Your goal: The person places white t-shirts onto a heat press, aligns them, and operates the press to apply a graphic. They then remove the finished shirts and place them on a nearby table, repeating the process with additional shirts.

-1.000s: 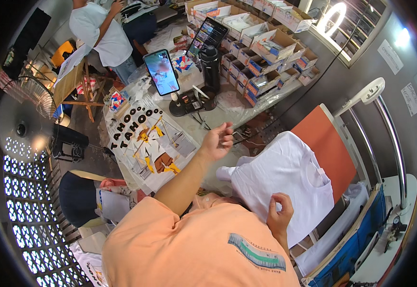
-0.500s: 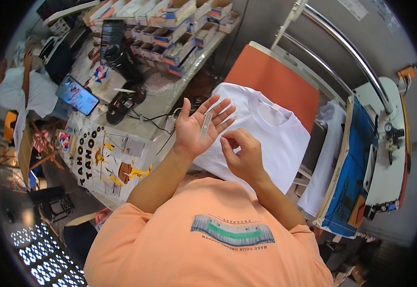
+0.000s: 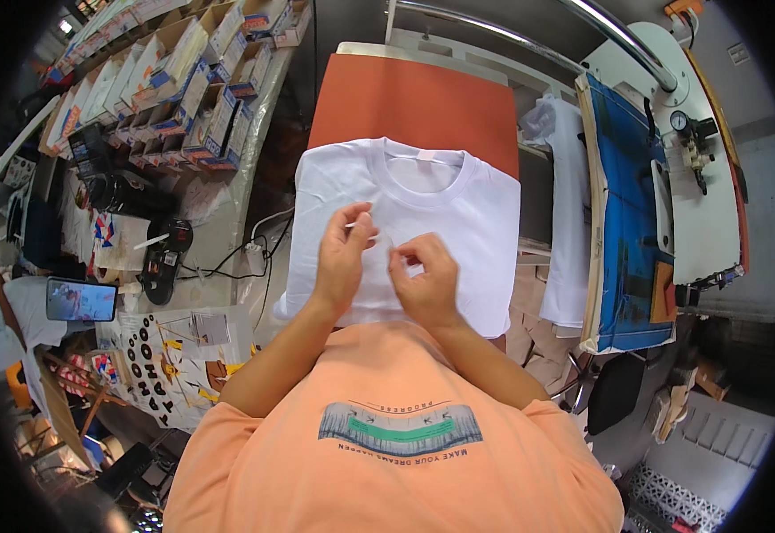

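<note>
A white T-shirt [image 3: 476, 240] lies collar-up and fairly flat on an orange-red board [image 3: 414, 107]. Above its chest, my left hand [image 3: 341, 262] is closed with fingers curled over, and a small whitish sliver [image 3: 352, 226] shows between them. It looks like the narrow clear strip that lay on the palm. My right hand [image 3: 426, 280] sits close beside it in a pinch, thumb and forefinger forming a ring. A faint translucent bit shows by its fingertips, too blurred to name. The two hands are apart.
Clear sheets with printed lettering and yellow figures [image 3: 170, 360] lie on the left table, near a phone [image 3: 83, 300] and a black stand [image 3: 167, 258]. Small open boxes [image 3: 218, 124] are stacked behind. At right stand a blue framed panel [image 3: 631, 213] and a pressure gauge [image 3: 679, 120].
My left hand, palm up and open with the clear strip on it, has turned and closed. My right hand stays pinched beside it. The view has swung right, centring the T-shirt.
</note>
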The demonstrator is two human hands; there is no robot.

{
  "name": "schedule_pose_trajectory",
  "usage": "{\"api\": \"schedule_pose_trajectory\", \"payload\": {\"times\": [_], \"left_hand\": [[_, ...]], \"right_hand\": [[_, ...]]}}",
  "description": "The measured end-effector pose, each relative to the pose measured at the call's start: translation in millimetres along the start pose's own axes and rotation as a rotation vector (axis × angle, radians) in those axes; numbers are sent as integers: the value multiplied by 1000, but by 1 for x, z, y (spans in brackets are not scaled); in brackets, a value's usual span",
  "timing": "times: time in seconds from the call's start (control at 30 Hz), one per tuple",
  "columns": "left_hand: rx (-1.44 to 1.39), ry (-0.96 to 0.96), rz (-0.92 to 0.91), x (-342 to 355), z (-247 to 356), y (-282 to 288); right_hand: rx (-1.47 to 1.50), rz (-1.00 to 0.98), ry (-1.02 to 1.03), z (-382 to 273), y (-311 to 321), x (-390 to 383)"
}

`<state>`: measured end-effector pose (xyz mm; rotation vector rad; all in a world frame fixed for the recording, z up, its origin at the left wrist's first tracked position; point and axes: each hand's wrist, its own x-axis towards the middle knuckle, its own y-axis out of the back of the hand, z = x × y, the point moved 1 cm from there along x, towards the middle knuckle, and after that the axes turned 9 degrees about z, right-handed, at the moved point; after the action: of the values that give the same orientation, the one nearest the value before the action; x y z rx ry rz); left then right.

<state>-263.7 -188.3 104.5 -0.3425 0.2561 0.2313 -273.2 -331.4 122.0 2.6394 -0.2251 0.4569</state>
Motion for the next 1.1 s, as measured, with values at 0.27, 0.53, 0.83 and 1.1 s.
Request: {"api": "schedule_pose_trajectory", "payload": {"times": [0.27,0.53,0.83,1.1], "left_hand": [[401,66,-192,2,32,-9],[652,117,-266,24,35,-6],[894,-619,8,80,12,-14],[1030,-1018,-12,91,-14,-23]], "right_hand": [[-375,137,617,1,31,24],[154,-138,-581,27,44,25],[26,-38,-613,78,16,110],[-510,42,96,78,12,89]]}}
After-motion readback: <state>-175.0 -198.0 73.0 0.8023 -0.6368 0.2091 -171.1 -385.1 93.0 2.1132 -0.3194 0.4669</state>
